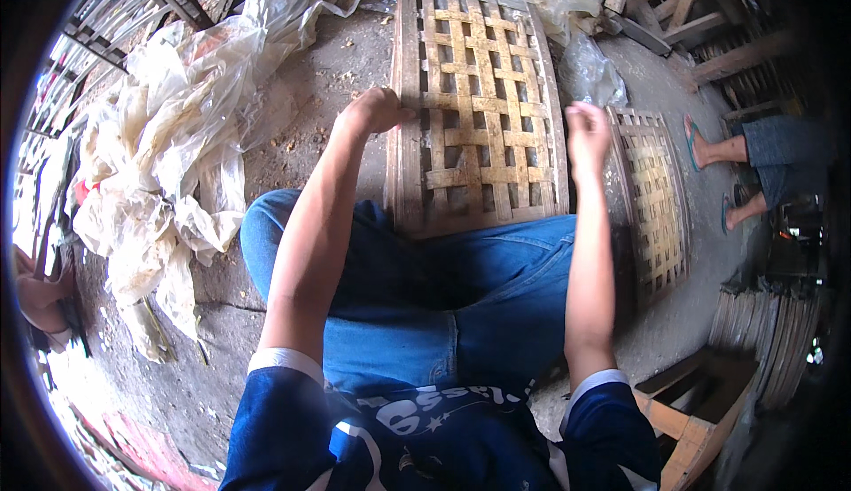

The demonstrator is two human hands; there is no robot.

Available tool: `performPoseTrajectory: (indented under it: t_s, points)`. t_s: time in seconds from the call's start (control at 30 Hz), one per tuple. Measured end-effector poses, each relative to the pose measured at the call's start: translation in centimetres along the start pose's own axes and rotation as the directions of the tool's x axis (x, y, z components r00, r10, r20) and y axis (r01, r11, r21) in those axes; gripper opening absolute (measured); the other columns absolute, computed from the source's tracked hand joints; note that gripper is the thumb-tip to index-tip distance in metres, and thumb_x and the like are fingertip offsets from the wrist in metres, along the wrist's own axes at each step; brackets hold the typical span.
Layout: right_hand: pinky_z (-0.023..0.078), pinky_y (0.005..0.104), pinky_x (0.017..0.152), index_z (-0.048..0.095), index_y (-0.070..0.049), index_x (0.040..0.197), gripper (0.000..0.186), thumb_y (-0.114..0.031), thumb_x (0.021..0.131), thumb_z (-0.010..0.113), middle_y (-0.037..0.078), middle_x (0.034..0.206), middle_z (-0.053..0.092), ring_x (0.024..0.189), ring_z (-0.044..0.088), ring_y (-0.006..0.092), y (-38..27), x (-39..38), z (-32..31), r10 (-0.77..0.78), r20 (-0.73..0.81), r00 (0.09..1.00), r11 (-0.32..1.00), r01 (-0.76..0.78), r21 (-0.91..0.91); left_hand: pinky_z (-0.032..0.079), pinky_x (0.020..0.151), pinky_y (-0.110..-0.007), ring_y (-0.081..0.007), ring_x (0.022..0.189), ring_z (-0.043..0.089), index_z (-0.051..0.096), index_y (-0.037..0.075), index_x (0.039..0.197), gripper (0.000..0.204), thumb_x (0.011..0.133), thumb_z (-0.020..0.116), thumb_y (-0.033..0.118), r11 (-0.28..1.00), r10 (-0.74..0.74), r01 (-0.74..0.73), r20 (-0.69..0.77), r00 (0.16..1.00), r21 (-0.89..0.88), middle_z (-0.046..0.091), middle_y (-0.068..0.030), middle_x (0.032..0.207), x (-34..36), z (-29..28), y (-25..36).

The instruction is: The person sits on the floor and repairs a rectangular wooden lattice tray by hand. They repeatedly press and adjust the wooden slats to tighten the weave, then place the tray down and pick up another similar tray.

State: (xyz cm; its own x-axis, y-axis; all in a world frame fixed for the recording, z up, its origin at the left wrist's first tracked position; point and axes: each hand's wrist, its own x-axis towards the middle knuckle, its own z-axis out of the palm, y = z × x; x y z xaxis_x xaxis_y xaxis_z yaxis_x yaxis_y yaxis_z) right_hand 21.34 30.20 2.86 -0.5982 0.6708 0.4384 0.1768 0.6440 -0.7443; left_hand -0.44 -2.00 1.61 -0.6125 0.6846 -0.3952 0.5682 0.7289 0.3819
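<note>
In front of my lap lies a woven bamboo tray point(483, 101), a rectangular open lattice in a wooden frame. Its near end meets my jeans. My left hand point(377, 112) is closed at the frame's left edge, the thumb over the wood and the other fingers mostly hidden. Just beyond the right edge is my right hand point(589, 136), its fingers curled in and slightly blurred. Whether it touches the frame or holds something small, I cannot make out. A second woven tray point(654, 190) lies to the right, beside my right forearm.
Crumpled clear plastic sheeting point(182, 128) is heaped at the left, with more plastic point(558, 3) beyond the tray. Another person's sandalled feet point(709, 150) are at the right. A wooden crate point(687, 429) stands at the lower right, near a stack of thin boards point(767, 336).
</note>
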Motion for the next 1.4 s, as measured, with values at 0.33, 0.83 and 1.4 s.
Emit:
performPoseTrajectory:
  t_s: [0.33, 0.83, 1.4]
  points:
    - [0.048, 0.0418, 0.087, 0.066, -0.003, 0.11, 0.043, -0.01, 0.071, 0.082, 0.011, 0.104, 0.06, 0.099, 0.056, 0.0327, -9.5, -8.7, 11.2, -0.527, 0.551, 0.647, 0.823, 0.55, 0.141, 0.051, 0.093, -0.044, -0.0335, 0.097, 0.069, 0.08, 0.014, 0.088, 0.046, 0.091, 0.058, 0.055, 1.0, 0.011, -0.01, 0.107, 0.994, -0.013, 0.073, -0.0166, 0.1, -0.3, -1.8, 0.5]
    - [0.051, 0.0387, 0.082, 0.072, -0.005, 0.098, 0.022, -0.013, 0.078, 0.077, 0.007, 0.095, 0.061, 0.093, 0.058, 0.0265, -8.6, -9.3, 12.4, -0.562, 0.548, 0.62, 0.804, 0.564, 0.186, 0.052, 0.087, -0.043, -0.0304, 0.092, 0.07, 0.081, 0.014, 0.086, 0.048, 0.091, 0.06, 0.057, 0.998, 0.058, -0.063, 0.194, 0.979, 0.018, 0.074, -0.0135, 0.094, 1.6, -1.9, -0.4]
    - [0.056, 0.0386, 0.071, 0.065, -0.007, 0.09, 0.009, -0.012, 0.085, 0.069, 0.008, 0.093, 0.063, 0.083, 0.064, 0.0233, -6.9, -9.0, 13.4, -0.454, 0.641, 0.619, 0.885, 0.398, 0.242, 0.05, 0.095, -0.041, -0.0323, 0.102, 0.069, 0.081, 0.018, 0.087, 0.045, 0.091, 0.059, 0.057, 1.0, 0.022, -0.019, 0.238, 0.971, -0.016, 0.074, -0.0149, 0.103, 1.3, -2.5, -0.1]
